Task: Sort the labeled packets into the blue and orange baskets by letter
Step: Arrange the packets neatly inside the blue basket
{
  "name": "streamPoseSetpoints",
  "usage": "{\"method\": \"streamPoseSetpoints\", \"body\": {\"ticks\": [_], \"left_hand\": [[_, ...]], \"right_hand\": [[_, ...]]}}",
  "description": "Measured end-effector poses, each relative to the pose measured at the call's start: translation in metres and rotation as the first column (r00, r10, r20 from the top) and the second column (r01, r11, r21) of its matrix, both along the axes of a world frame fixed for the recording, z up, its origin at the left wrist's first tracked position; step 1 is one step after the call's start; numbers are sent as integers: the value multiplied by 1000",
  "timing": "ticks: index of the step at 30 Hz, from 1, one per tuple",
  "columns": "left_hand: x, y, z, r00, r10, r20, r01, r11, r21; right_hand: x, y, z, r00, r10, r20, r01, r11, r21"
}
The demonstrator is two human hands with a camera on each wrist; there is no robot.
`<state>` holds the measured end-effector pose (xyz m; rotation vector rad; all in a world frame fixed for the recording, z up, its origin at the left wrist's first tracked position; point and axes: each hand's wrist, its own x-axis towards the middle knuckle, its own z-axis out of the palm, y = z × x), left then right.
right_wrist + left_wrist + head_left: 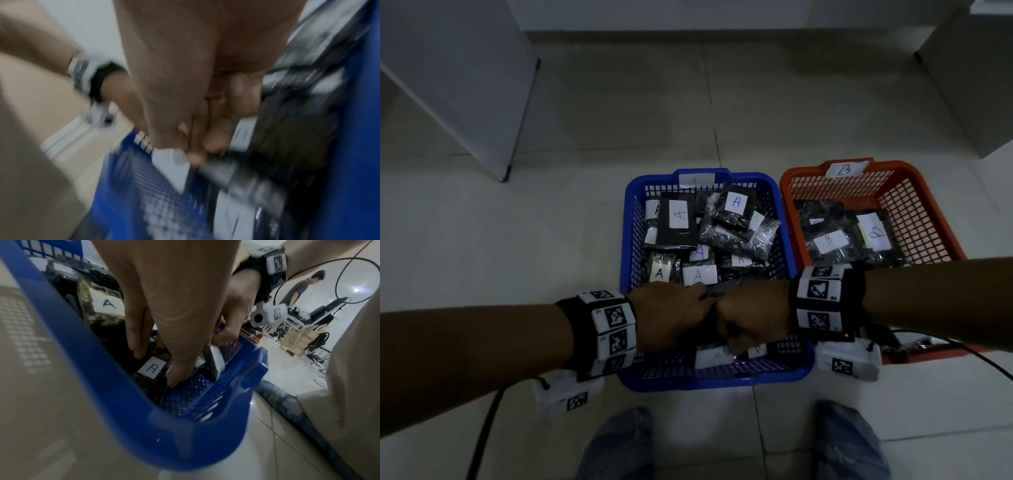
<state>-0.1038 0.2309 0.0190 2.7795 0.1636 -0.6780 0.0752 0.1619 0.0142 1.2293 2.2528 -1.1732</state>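
Note:
The blue basket (626, 240) sits on the floor in front of me, filled with several dark packets labelled A (679, 214). To its right the orange basket (787, 192) holds dark packets labelled B (828, 240). Both hands hang side by side over the blue basket's near end. My left hand (671, 315) points its fingers (174, 379) straight down among the packets, beside one labelled A (152, 368), near the blue basket's wall (201, 395). My right hand (753, 318) pinches a dark packet with a white label (213, 360) against that wall; its letter is hidden. The right wrist view is blurred.
White cabinets stand on the tiled floor at far left (465, 85) and far right (976, 85). My two feet in blue covers (619, 442) stand just before the basket. Cables trail from both wrists. Another person (300, 287) and chairs are far off to the right.

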Motion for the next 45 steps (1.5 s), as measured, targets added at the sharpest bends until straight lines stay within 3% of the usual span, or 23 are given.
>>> {"method": "streamPoseSetpoints", "body": {"ticks": [4,8,11,17,21,25,28,32,34,37,41,45], "left_hand": [[2,-1,3,1000,12,-25,-13,1000,-17],[2,-7,1,1000,-16,-19,16,999,33],[1,-11,0,1000,-3,-5,3,998,63],[3,-15,1,998,30,-53,-24,994,109],[1,-18,-2,997,-66,33,62,992,108],[4,-20,-3,998,-45,32,39,988,147],[9,-19,1,999,-19,-45,28,974,226],[3,-12,-3,995,-23,-98,44,974,223],[-5,-5,-5,1000,-11,-25,16,981,195],[-4,-5,-1,980,33,-197,-12,994,108],[-2,-4,0,991,63,-122,-54,996,73],[0,-6,-4,998,54,-35,-47,986,162]], "right_hand": [[29,12,29,995,-56,81,57,998,-6],[51,23,44,948,-91,306,3,961,275],[51,25,40,909,-116,401,-32,938,345],[46,11,29,948,-160,276,20,893,450],[44,6,20,977,-98,188,21,927,374],[46,8,19,979,-128,158,62,929,366],[47,6,18,977,-154,147,96,935,342],[47,5,24,985,-146,96,110,945,309],[44,4,29,994,-88,68,73,978,194],[35,-3,28,990,62,130,-57,998,-37],[25,-11,19,936,264,234,-259,964,-53],[18,-9,13,914,321,247,-326,945,-22]]}}
